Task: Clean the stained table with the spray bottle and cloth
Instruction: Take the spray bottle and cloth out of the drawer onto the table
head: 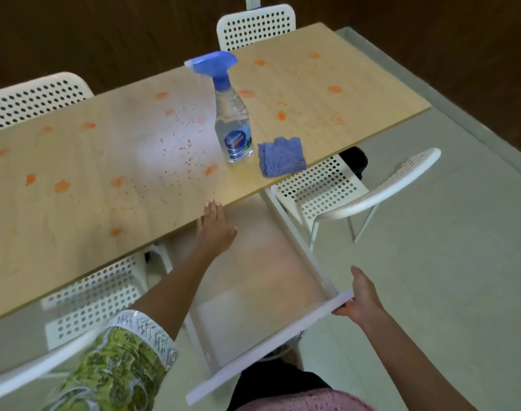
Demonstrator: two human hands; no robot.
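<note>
Bare left hand point(214, 225), fingers straight, reaches over the near edge of the orange-stained pale wooden table point(75, 203); right hand point(360, 299) grips a white chair's backrest point(271, 342). Beyond stands the clear plastic spray bottle with blue trigger head point(231, 114), about half full of clear liquid: light, probably slick, best held at its neck. Just beside it lies the soft, limp folded blue cloth point(281, 157).

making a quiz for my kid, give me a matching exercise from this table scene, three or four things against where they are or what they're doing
Things:
1. spray bottle
2. cloth
3. left hand
4. right hand

States:
A. grips the white chair back
B. stands upright among orange stains
C. rests flat at the table edge
D. lies folded by the near table edge

Pairs: 1-B, 2-D, 3-C, 4-A
</note>
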